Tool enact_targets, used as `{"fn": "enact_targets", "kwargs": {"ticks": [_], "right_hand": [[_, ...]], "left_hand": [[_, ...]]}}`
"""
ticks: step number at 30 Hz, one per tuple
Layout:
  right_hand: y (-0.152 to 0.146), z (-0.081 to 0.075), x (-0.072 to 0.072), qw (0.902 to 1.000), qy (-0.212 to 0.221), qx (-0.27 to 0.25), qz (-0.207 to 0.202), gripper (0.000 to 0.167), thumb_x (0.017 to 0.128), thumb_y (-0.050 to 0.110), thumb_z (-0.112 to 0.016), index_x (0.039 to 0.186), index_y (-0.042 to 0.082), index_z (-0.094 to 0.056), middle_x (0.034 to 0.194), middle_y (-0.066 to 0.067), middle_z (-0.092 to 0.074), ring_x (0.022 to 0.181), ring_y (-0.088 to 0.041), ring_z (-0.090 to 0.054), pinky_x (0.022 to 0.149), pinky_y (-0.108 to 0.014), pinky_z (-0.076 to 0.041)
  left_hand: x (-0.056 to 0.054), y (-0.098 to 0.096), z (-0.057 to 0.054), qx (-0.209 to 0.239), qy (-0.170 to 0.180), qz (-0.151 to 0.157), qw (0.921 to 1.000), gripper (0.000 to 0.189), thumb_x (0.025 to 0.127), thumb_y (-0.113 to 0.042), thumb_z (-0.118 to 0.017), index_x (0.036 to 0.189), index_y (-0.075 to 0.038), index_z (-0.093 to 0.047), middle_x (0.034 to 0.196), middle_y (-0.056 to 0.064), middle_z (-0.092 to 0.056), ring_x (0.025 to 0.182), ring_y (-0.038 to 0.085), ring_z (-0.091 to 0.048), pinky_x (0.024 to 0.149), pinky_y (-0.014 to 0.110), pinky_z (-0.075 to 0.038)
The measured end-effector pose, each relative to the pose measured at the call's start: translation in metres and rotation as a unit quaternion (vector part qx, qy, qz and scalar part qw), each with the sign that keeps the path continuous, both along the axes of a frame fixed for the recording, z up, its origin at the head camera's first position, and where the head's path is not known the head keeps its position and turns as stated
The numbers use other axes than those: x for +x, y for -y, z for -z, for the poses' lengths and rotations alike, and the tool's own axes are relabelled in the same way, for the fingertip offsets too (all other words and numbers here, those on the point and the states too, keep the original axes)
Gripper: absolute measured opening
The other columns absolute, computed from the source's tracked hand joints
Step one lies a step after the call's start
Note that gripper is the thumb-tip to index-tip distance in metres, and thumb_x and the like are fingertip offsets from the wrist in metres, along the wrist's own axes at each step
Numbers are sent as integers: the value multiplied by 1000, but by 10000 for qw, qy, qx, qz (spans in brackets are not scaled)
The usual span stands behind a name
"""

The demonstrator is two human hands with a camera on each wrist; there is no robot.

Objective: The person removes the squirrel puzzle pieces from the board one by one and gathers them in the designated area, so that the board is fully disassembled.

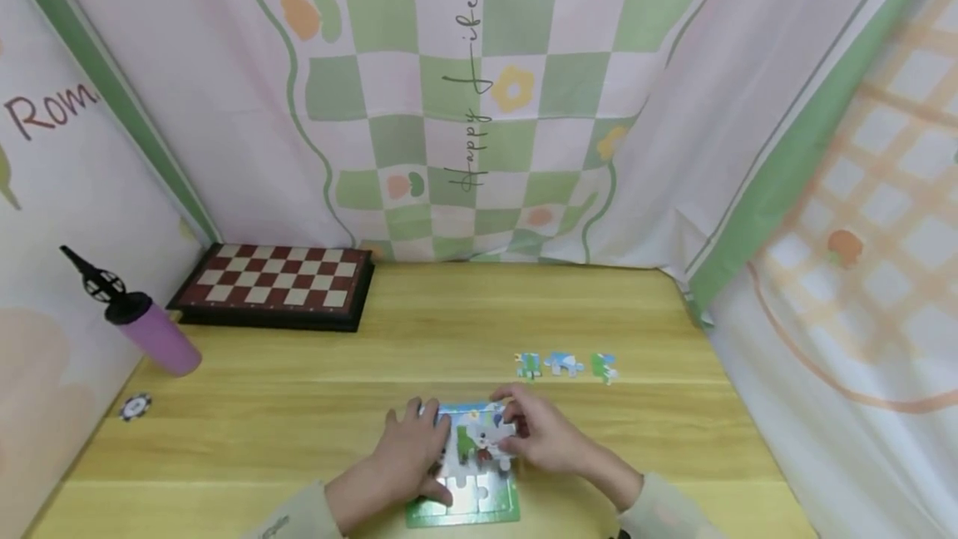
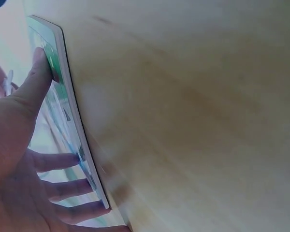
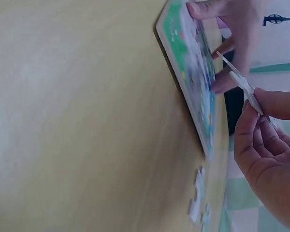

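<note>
A jigsaw puzzle board with a green lower border lies on the table, part of its picture laid in. My left hand rests on the board's left side, fingers spread and thumb near the lower part; the left wrist view shows the thumb on the board's surface. Over the board's right side, my right hand pinches a thin puzzle piece between thumb and fingers, held above the board. Its printed side shows grey and green in the head view, partly hidden by the fingers.
Three loose puzzle pieces lie in a row beyond the board: one, another and a third. A chessboard case sits at the back left. Beside it are a purple pump and a round chip.
</note>
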State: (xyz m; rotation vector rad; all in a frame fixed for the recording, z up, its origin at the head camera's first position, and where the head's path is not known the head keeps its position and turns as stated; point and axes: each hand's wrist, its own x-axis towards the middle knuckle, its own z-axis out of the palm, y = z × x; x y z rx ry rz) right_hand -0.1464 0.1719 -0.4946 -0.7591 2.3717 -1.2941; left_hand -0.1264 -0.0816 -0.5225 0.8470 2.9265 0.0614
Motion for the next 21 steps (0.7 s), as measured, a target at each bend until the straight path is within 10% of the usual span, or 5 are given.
{"fn": "enact_targets", "kwargs": {"ticks": [5,14,21], "right_hand": [[10,9,-1,9994,143,273,-167,53,91,7,-73,137,-1,-50,95,-3,-66,77,-1,-57,68,-18,-53],[23,15,-4,9970,40,764,-106,52,89,9,-75,134,1,-52,98,-6,-70,71,0,-55,63,-19,-49],[27,16,-7,9963,-48,853,12,56,86,9,-77,135,0,-53,111,-8,-69,78,-3,-56,68,-19,-50]], "left_hand": [[1,0,-2,10,226,-55,9997,119,55,-80,-78,150,-16,-43,145,23,-55,133,49,-55,98,73,-53],[7,-1,-1,-382,103,278,9988,75,68,-80,-70,120,-30,-50,148,26,-50,136,52,-53,98,73,-53],[5,1,-1,-389,306,328,9982,76,72,-78,-68,130,-34,-48,152,28,-45,140,54,-49,100,75,-51]]}}
